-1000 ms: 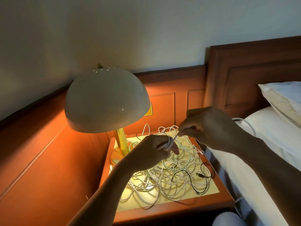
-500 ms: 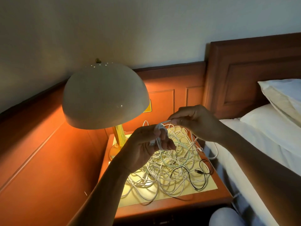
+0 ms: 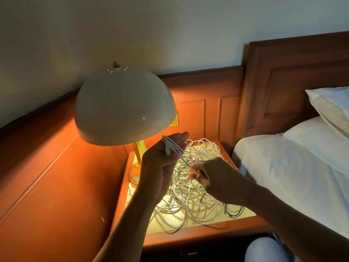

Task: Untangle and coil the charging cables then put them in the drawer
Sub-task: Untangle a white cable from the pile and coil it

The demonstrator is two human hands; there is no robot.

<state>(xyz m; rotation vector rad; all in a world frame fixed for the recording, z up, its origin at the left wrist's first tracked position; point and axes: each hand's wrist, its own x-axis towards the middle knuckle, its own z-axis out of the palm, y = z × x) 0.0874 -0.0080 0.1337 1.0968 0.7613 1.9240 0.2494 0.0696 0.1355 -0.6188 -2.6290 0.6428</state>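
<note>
Nightstand (image 3: pixel 188 237): cable (image 3: pixel 172 146) wound round straight left fingers (image 3: pixel 181 138); right fingers (image 3: pixel 196 173) pinch its trailing strand.

cable (image 3: pixel 172 146) round left hand (image 3: pixel 160 167), right hand (image 3: pixel 213 178) pinching
</note>
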